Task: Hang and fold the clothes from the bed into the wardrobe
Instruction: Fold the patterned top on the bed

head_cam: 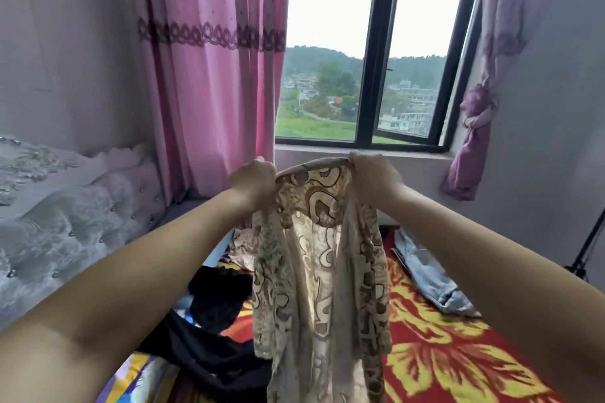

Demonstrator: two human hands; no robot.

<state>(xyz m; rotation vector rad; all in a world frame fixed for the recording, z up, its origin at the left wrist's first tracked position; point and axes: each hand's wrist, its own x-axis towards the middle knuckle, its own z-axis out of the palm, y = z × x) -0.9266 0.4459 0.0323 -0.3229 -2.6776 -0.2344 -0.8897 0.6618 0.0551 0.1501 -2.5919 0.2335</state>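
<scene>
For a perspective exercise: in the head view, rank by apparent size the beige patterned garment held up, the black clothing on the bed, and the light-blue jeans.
1. beige patterned garment, though nearness to the camera enlarges it
2. black clothing
3. light-blue jeans, lying farther away

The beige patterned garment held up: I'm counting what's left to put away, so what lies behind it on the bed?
Behind the beige patterned garment lie black clothes, a light denim piece and the red floral bedspread. Anything directly behind it is covered.
</scene>
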